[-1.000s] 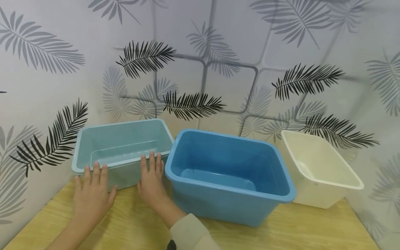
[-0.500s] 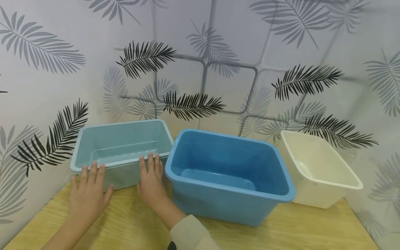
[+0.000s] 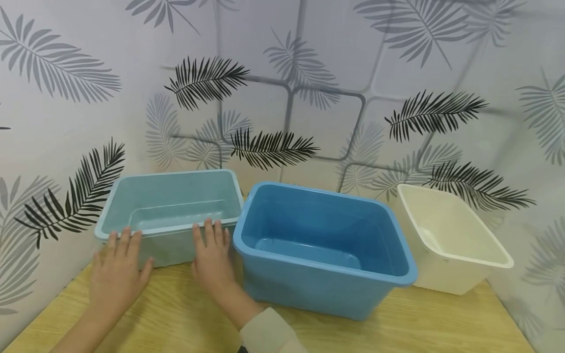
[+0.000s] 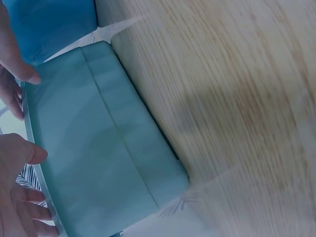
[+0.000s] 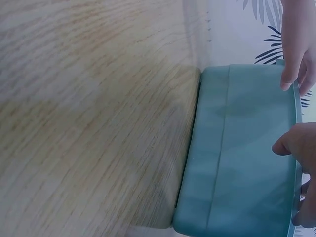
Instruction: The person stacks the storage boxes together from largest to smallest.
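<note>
A pale teal plastic bin point(image 3: 172, 250) sits on the wooden table at the left, its long side toward me. My left hand point(image 3: 115, 277) touches the left part of its near rim with outstretched fingers. Close to the bin's right end, my right hand point(image 3: 214, 264) lays its fingertips on the same rim, fingers straight. Both wrist views show the bin's outer wall point(image 4: 89, 138) with the thumbs in front of it near the rim. A larger blue bin point(image 3: 309, 289) stands directly right of my right hand. No objects show inside the teal bin.
A cream bin point(image 3: 454, 274) stands at the far right, partly behind the blue one. Behind all three rises a wall point(image 3: 309, 39) with leaf-patterned covering. Wooden tabletop point(image 3: 176, 314) extends in front of the bins.
The teal bin has slid slightly to the left and turned a little. Both hands have moved with it, the left one more. The blue and cream bins have stayed put.
</note>
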`<state>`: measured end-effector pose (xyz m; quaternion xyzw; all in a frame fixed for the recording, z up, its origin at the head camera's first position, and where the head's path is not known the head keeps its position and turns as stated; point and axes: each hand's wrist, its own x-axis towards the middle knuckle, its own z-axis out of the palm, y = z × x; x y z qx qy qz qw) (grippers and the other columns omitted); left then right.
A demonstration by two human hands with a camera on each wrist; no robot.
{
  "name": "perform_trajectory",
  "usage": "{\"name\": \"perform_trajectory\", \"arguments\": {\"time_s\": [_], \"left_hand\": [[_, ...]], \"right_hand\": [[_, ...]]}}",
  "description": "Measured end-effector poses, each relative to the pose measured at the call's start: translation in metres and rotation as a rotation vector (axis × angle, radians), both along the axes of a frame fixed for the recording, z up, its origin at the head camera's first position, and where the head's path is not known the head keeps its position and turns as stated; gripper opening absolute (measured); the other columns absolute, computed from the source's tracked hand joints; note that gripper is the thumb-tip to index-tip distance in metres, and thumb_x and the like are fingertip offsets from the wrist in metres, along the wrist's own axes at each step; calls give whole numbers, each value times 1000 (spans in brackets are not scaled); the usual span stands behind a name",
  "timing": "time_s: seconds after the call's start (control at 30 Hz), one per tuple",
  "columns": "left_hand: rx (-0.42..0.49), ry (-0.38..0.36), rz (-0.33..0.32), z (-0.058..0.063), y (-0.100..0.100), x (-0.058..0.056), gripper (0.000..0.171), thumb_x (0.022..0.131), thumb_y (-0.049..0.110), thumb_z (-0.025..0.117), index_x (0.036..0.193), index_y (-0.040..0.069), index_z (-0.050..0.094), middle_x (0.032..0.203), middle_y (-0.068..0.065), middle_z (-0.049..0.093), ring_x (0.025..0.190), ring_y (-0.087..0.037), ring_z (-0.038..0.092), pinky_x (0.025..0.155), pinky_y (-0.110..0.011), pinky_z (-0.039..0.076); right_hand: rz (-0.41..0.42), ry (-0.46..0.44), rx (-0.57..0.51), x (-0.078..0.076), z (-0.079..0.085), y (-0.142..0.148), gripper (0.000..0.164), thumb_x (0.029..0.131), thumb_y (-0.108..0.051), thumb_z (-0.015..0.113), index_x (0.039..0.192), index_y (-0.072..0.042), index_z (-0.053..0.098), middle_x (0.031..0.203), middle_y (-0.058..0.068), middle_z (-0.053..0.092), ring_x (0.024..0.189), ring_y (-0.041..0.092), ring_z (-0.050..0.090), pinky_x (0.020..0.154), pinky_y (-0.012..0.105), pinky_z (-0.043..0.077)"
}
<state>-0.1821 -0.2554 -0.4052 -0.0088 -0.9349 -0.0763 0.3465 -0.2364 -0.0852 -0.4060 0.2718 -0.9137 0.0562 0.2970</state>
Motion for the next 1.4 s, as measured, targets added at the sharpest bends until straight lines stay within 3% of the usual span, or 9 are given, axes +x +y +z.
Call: {"name": "perform_trajectory", "arguments": {"time_s": [0.47, 1.0, 1.17, 1.27, 1.4], "left_hand": [[17, -15, -4, 0, -12, -3, 59, 75, 19, 63, 124, -6, 42, 127, -32, 43, 118, -51, 36, 88, -71, 28], [40, -58, -19, -1, -27, -8, 59, 79, 17, 61, 126, -8, 38, 130, -33, 38, 124, -51, 29, 91, -72, 23], [-7, 19, -43, -1, -30, -9, 54, 75, 16, 62, 121, -8, 44, 123, -33, 44, 115, -52, 38, 90, -70, 27], [-83, 133, -88, -1, -36, -13, 47, 88, 31, 45, 112, -10, 50, 113, -32, 52, 104, -50, 46, 85, -64, 35], [-159, 304, -176, 0, -46, -22, 71, 94, 50, 19, 101, -10, 57, 98, -29, 59, 92, -46, 52, 79, -57, 41]], "right_hand": [[-43, 122, 68, 4, -4, -6, 63, 74, -28, 67, 132, -15, 45, 135, 10, 46, 126, 27, 43, 100, 37, 41], [-56, 81, 118, 16, -4, -13, 61, 78, -30, 62, 134, -14, 42, 139, 11, 41, 129, 27, 38, 104, 36, 37], [-60, 118, 160, 18, -4, -11, 60, 80, -29, 62, 135, -15, 42, 139, 9, 41, 129, 25, 39, 103, 35, 38], [-57, 222, 176, 14, -4, -6, 60, 79, -28, 65, 134, -15, 43, 137, 9, 45, 126, 23, 44, 100, 35, 41], [-30, 314, 118, 4, -4, -1, 59, 77, -23, 67, 131, -11, 46, 133, 12, 48, 123, 27, 46, 98, 39, 43]]}}
